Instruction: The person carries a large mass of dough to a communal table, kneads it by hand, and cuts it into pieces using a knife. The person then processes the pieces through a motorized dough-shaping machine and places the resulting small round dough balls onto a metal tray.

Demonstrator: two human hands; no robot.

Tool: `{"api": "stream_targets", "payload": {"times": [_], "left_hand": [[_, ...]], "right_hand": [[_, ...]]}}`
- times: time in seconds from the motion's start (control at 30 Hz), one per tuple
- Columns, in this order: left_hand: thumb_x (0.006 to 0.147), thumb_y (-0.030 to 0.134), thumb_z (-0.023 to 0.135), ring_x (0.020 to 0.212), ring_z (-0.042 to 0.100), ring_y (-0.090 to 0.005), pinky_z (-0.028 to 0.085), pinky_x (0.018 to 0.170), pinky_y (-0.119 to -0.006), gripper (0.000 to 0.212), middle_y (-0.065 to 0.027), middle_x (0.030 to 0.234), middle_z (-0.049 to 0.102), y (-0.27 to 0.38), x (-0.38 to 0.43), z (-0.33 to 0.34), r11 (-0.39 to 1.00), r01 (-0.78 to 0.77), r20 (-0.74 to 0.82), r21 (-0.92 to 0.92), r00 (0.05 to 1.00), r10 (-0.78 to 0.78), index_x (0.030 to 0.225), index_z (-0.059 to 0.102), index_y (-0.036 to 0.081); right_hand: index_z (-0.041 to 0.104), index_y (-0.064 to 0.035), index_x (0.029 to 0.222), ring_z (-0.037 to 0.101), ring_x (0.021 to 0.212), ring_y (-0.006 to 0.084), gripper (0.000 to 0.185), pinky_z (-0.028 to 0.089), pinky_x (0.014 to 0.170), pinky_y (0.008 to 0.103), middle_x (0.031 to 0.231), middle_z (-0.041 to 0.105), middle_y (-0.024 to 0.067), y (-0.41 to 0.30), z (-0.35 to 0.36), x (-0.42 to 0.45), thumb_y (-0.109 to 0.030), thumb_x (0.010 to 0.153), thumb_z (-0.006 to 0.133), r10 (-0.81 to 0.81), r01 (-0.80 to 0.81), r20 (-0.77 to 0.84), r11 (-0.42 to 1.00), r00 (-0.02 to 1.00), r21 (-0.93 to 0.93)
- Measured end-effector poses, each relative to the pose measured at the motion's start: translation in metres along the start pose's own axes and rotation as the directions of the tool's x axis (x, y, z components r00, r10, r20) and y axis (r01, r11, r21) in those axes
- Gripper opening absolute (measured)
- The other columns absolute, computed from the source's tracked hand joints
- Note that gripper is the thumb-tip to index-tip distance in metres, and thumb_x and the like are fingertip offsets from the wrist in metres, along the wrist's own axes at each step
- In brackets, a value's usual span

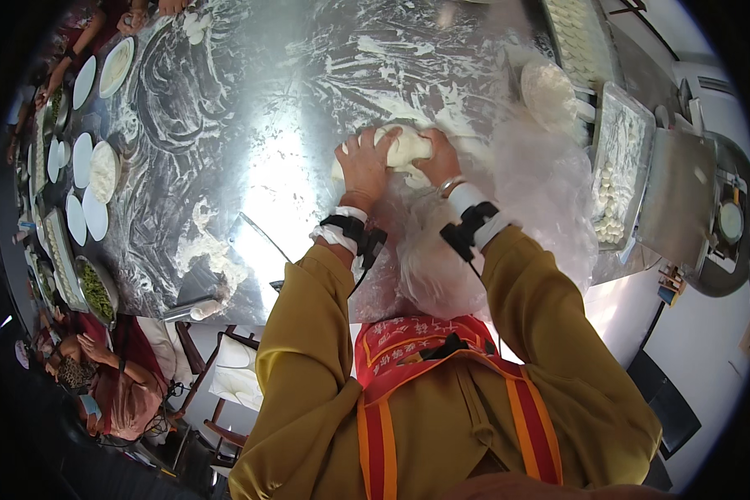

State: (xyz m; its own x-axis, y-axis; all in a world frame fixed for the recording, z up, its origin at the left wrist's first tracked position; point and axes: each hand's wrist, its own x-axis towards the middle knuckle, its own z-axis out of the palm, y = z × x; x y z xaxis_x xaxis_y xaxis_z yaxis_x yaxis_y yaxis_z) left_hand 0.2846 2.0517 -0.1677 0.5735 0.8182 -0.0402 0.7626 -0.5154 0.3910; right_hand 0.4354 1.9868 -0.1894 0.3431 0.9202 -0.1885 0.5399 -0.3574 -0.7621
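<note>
A lump of pale dough (pixel 406 150) lies on the floured metal table (pixel 275 81) in front of me. My left hand (pixel 365 162) presses on its left end with the fingers spread over it. From the right, my right hand (pixel 439 156) grips the other end, thumb toward the middle. Part of the dough is hidden under both hands. Thin clear plastic (pixel 437 250) lies bunched below the dough, between my forearms, and more clear sheeting (pixel 544 181) spreads to the right.
At the right are a tray of small dough pieces (pixel 609 206), a tray of dumplings (pixel 578 37) and a floury round (pixel 547 90). White plates (pixel 95 212) and a bowl of chopped greens (pixel 97 290) line the left side. Other people (pixel 128 387) are at the left.
</note>
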Motion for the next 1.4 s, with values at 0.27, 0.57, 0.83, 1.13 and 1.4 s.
{"api": "stream_targets", "payload": {"times": [0.27,0.57,0.83,1.13,1.4], "left_hand": [[0.065,0.025,0.071,0.12,0.034,-0.0286,0.018,0.1,-0.05,0.072,-0.0095,0.125,0.039,-0.005,-0.055,-0.026,0.946,-0.309,-0.012,-0.094,0.951,0.31,0.129,0.039,0.024],[0.055,0.036,0.077,0.113,0.041,-0.0302,0.025,0.095,-0.051,0.085,-0.0083,0.122,0.043,0.012,-0.031,-0.01,0.992,-0.122,0.013,0.045,0.993,0.121,0.13,0.039,0.024],[0.061,0.031,0.075,0.108,0.043,-0.0275,0.029,0.09,-0.049,0.072,-0.0076,0.116,0.046,0.009,-0.02,0.001,0.997,-0.045,0.143,0.056,0.989,0.037,0.125,0.043,0.026],[0.066,0.037,0.07,0.109,0.041,-0.0293,0.032,0.086,-0.047,0.075,-0.0087,0.125,0.04,0.036,-0.013,-0.034,0.984,-0.167,0.015,0.054,0.986,0.166,0.132,0.036,0.031],[0.068,0.035,0.069,0.105,0.051,-0.0332,0.04,0.084,-0.048,0.076,-0.0136,0.126,0.044,0.043,0.013,0.019,0.969,-0.198,0.195,0.148,0.966,0.168,0.133,0.031,0.039]], "right_hand": [[0.057,-0.005,0.102,0.058,0.085,0.015,0.033,0.046,0.074,0.0258,0.095,0.061,0.0089,0.021,-0.021,-0.029,-0.004,0.07,0.065,0.055,-0.104,0.15,0.935,0.987,0.338],[0.056,-0.0041,0.087,0.056,0.072,0.0224,0.023,0.048,0.065,0.0303,0.085,0.055,0.009,0.001,-0.007,-0.046,-0.005,0.067,0.067,-0.085,0.094,-0.134,0.994,0.987,0.062],[0.058,-0.0038,0.078,0.057,0.072,0.027,0.016,0.046,0.064,0.034,0.079,0.057,0.0114,0.007,-0.018,-0.039,-0.009,0.066,0.067,-0.055,0.063,-0.148,0.997,0.987,0.05],[0.056,-0.002,0.08,0.055,0.062,0.0113,0.005,0.044,0.058,0.0258,0.066,0.055,0.0045,-0.066,-0.109,-0.1,-0.007,0.078,0.056,0.107,-0.055,-0.168,0.956,0.98,0.289],[0.051,-0.0014,0.084,0.057,0.064,0.0138,0.007,0.046,0.061,0.0265,0.073,0.056,0.0052,-0.076,-0.136,-0.193,-0.008,0.087,0.05,-0.015,-0.048,0.12,0.864,0.993,0.5]]}}
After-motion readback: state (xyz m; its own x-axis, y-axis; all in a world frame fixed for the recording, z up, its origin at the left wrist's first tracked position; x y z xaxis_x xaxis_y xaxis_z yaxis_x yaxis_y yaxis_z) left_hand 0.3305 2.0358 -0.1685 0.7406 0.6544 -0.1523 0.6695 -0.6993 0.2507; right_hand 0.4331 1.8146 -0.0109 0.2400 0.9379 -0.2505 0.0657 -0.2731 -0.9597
